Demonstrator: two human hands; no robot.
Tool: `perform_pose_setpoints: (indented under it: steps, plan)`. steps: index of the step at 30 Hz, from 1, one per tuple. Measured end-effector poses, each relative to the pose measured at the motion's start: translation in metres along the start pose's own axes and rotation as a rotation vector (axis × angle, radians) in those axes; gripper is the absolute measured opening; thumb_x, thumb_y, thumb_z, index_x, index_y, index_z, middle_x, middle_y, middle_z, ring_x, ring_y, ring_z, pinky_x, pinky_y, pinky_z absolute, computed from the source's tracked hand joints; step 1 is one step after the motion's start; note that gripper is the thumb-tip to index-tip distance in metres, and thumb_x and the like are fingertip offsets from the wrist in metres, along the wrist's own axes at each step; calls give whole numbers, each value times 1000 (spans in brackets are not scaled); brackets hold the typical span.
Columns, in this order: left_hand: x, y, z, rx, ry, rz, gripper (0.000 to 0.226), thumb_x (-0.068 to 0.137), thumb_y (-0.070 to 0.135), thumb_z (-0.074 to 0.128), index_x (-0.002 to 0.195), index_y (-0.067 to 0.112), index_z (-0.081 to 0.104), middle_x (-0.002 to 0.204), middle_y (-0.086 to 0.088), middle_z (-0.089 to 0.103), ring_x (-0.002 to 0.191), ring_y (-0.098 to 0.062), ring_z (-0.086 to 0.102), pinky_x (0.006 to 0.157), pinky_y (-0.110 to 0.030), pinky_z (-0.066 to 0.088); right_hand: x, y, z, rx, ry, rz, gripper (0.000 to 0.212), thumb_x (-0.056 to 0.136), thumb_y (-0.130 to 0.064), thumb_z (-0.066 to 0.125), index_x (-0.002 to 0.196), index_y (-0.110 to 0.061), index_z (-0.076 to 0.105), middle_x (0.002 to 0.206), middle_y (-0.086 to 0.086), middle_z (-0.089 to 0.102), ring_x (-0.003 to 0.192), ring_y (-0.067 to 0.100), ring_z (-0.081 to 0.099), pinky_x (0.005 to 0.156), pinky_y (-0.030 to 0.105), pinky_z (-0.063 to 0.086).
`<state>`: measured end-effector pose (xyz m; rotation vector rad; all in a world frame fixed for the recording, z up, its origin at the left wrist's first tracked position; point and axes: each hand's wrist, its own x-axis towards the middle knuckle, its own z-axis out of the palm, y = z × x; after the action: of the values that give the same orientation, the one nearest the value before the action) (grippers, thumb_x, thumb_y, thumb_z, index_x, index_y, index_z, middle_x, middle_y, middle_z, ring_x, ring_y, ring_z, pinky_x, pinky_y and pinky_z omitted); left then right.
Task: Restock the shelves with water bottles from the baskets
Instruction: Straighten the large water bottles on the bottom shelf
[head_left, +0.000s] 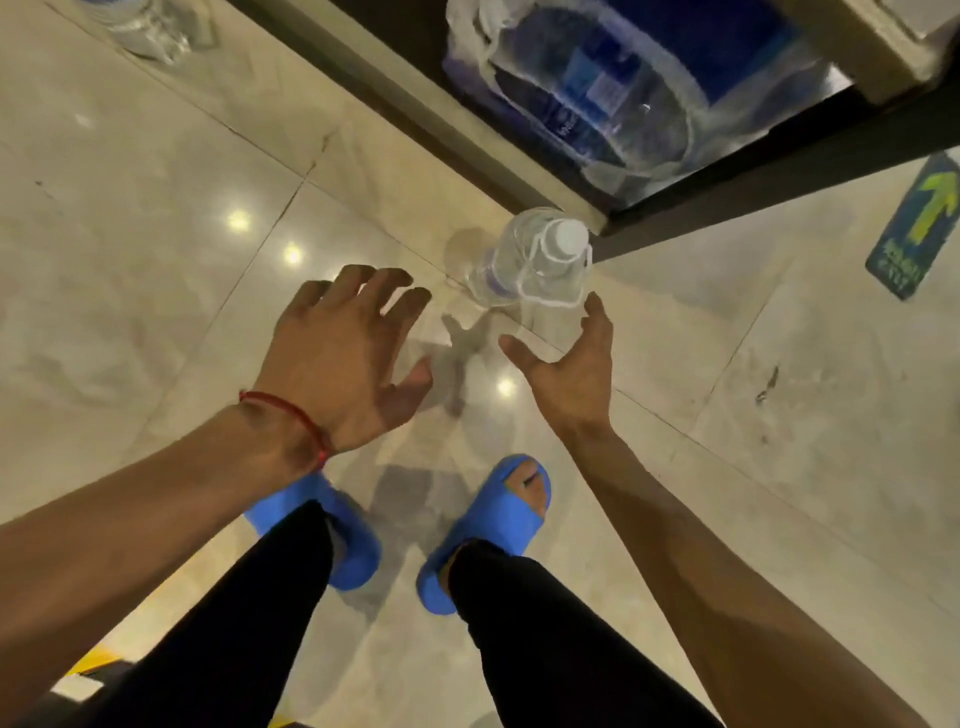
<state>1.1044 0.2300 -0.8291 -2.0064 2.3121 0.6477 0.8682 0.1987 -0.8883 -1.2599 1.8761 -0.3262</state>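
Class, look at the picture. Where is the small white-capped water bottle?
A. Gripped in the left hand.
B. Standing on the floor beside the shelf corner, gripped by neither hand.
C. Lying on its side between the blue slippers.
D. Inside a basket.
B: the bottle stands upright on the floor by the shelf corner, while the left hand and right hand are both open with spread fingers, curled round nothing.

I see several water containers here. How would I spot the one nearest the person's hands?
Find the dark shelf unit across the top, holding big blue-labelled jugs. Off its near corner a clear bottle stands upright on the pale floor, just ahead of the open left hand and right hand. Unlike the jugs, it is smaller, white-capped and outside the shelf.
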Motion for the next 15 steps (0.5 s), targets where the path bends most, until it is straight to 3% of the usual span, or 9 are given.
perform_pose_setpoints:
  steps: [3, 5, 8, 12, 15]
  plan:
    - [11, -6, 26, -33, 12, -3, 63, 88, 54, 47, 134, 13, 62, 134, -10, 62, 119, -36, 57, 87, -48, 49, 33, 12, 24, 226, 83, -144, 91, 74, -37, 95, 148, -27, 43, 145, -6, 55, 136, 9, 53, 113, 35, 47]
    - [13, -10, 39, -50, 12, -13, 61, 87, 52, 50, 134, 14, 62, 134, -9, 62, 118, -35, 58, 87, -47, 49, 48, 10, 32, 309, 125, -208, 88, 72, -35, 95, 143, -34, 44, 140, -11, 58, 131, 6, 57, 109, 26, 48]
    - [11, -16, 51, -68, -6, -34, 61, 86, 51, 54, 135, 15, 61, 134, -8, 62, 117, -33, 58, 87, -47, 50, 56, 5, 40, 377, 160, -239, 97, 72, -40, 93, 151, -21, 40, 146, -4, 57, 136, 14, 55, 116, 40, 47]
    - [7, -19, 54, -64, -16, -51, 62, 85, 51, 54, 135, 15, 61, 132, -6, 62, 115, -32, 60, 85, -46, 52, 55, -7, 39, 388, 193, -242, 77, 69, -52, 87, 133, -48, 44, 132, -29, 57, 127, 3, 58, 111, 33, 49]
    - [8, -17, 54, -44, -26, -41, 62, 85, 51, 54, 135, 15, 61, 132, -5, 62, 114, -32, 61, 84, -45, 52, 52, -4, 35, 379, 212, -218, 77, 69, -55, 87, 133, -49, 44, 131, -34, 56, 127, 1, 58, 113, 37, 50]
